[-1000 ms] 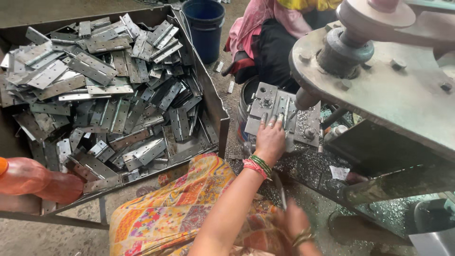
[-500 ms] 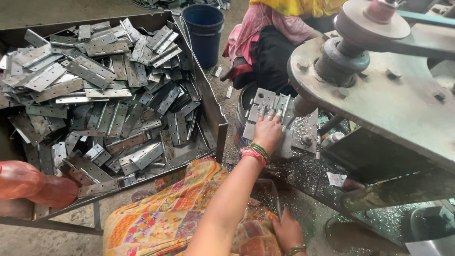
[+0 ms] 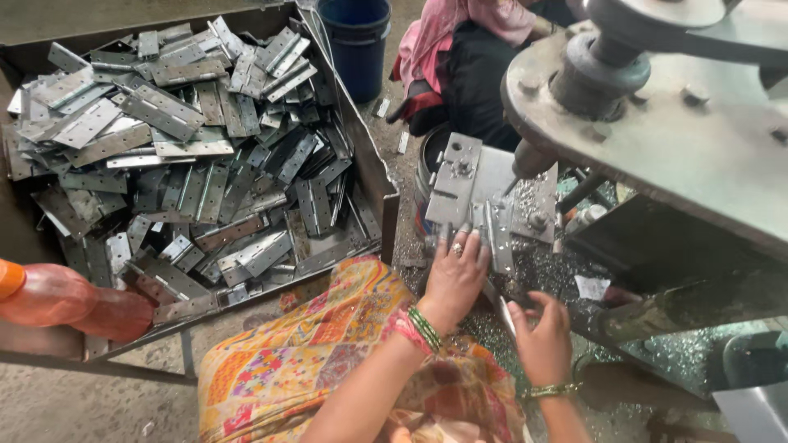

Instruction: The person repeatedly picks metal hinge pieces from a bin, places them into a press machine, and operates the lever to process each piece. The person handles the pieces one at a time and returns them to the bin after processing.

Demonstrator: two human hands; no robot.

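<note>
- My left hand (image 3: pixel 454 275) has stayed on the near edge of the metal jig plate (image 3: pixel 484 193) under the drill press; 0.5 s ago it lay at about the same spot, fingers (image 3: pixel 460 246) spread flat against the plate and pressing a narrow metal strip (image 3: pixel 492 238) that stands on edge there.
- My right hand (image 3: pixel 542 336) has come up: 1 s ago it was low by my lap, now it sits just right of the left hand and lower, fingers curled around a thin metal piece (image 3: pixel 502 312) whose end pokes out toward the left wrist.
- Whether that thin piece is a hinge leaf or a tool I cannot tell; most of it is hidden inside my grip.
- The drill spindle (image 3: pixel 529 160) points down at the jig plate; its tip is too small to make out against the shavings.
- The big metal tray (image 3: pixel 373 176) of grey hinges (image 3: pixel 164 139) on my left looks unchanged across all 3 moments; its far left side is cut off.
- An orange bottle (image 3: pixel 61 299) lies at the tray's near left corner, its cap cut by the picture's edge.
- A blue bucket (image 3: pixel 355 41) stands beyond the tray, and a person in pink (image 3: pixel 460 33) sits past the press, mostly out of view.
- My patterned cloth (image 3: pixel 328 353) covers my lap below both hands.
</note>
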